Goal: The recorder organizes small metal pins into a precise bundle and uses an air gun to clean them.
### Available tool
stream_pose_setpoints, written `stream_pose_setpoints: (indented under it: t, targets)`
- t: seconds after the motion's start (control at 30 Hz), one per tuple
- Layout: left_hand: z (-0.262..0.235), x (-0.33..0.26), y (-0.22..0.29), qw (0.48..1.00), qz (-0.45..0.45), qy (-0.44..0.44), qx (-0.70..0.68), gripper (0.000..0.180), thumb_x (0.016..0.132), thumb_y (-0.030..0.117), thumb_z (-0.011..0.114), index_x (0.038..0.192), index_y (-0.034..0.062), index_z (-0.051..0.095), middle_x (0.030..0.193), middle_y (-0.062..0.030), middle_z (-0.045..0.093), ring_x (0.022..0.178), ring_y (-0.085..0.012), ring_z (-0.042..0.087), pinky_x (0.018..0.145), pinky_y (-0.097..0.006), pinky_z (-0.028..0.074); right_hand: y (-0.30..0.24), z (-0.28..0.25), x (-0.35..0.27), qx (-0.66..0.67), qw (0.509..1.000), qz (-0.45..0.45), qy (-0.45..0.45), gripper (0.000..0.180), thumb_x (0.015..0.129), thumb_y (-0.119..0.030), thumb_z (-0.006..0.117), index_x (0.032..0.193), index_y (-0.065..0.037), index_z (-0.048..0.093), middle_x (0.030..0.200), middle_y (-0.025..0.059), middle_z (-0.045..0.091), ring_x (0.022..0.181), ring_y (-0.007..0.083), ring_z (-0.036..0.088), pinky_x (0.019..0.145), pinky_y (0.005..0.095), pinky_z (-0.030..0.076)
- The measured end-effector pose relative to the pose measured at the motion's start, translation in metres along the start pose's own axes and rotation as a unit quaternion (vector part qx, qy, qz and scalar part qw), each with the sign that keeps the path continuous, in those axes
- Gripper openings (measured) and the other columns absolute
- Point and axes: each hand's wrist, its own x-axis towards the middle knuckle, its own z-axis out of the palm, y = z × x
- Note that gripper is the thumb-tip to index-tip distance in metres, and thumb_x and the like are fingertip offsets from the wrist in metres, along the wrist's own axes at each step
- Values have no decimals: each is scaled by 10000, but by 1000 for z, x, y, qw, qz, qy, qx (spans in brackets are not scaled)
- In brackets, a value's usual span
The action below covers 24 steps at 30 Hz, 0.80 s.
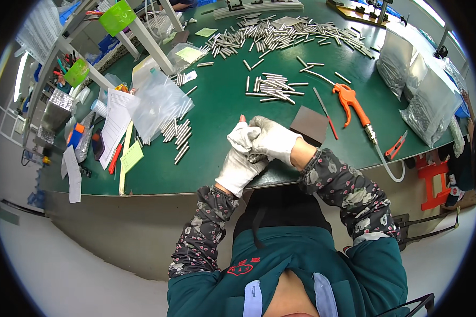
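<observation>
My left hand (240,161) and my right hand (274,140), both in white gloves, meet at the near edge of the green table (217,105). Together they close on a small bundle of short metal rods (255,157), mostly hidden between the palms. A dark square pad (309,125) lies just right of my right hand. A small pile of metal rods (274,87) sits beyond the hands, and another loose group of rods (177,134) lies to the left.
A long heap of rods (280,33) spreads across the far table. An orange air blow gun (353,105) with hose and an orange cutter (395,147) lie right. Clear plastic bags (156,103), papers and silver bags (428,100) sit at the sides.
</observation>
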Motion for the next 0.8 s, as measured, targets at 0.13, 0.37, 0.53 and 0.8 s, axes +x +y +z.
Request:
stream_pose_setpoints:
  t: [0.13,0.37,0.53,0.8]
  targets:
    - [-2,0,-9,998,4,-29,48,580,630,-12,669,1144,54,408,1019,-69,520,927,-171,545,801,-268,442,7,4,5,-60,998,-11,23,376,712,-197,648,985,-1,479,841,77,548,782,125,512,704,241,431]
    - [-3,-1,2,996,-53,-45,-56,834,611,-29,668,1324,112,260,999,-38,520,875,-129,536,829,-267,431,13,-14,-2,85,994,-62,34,439,707,-168,635,1062,3,441,893,80,563,794,147,535,654,223,444]
    - [-9,-4,1,987,-81,-45,-133,1057,570,-77,659,1398,172,51,840,21,539,817,-105,532,1017,-342,242,-4,-108,-24,20,959,-72,272,531,699,-190,622,1149,4,417,976,77,575,769,155,561,597,222,459]
    - [-6,0,-1,986,-56,-71,-140,1053,575,-76,656,1398,175,48,759,40,544,799,-94,538,1047,-362,145,68,-250,-65,-402,763,126,491,438,656,-255,587,1045,-58,553,1028,192,583,975,326,550,849,376,418]
